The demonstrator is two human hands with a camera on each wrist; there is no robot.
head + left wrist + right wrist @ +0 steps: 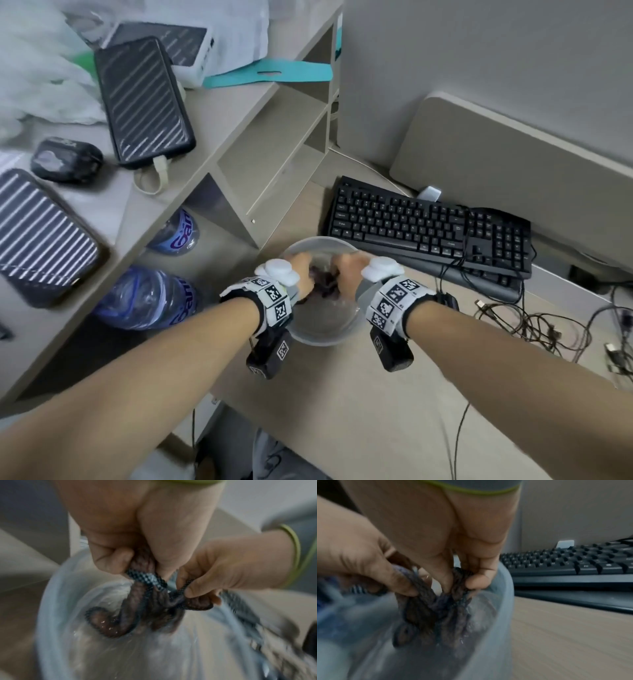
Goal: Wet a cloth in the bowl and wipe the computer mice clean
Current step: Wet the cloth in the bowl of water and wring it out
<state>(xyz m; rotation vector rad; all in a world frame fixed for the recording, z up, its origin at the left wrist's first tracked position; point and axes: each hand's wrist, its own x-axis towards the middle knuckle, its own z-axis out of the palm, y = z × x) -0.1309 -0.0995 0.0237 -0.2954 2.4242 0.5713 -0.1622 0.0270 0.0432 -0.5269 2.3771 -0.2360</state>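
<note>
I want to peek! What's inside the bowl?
Inside the bowl: water and a dark wet cloth, gripped by the left hand and right hand. The cloth hides part of the bottom.

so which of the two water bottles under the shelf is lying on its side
The nearer water bottle, closest to the left hand, lies on its side. The farther bottle, tucked deeper under the shelf, appears upright.

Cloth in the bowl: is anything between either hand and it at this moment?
Nothing visible. The left hand and the right hand both grip the dark wet cloth directly, bunched between them inside the clear bowl. Its lower folds hang into the water. The keyboard lies behind the bowl, clear of the hands.
</note>
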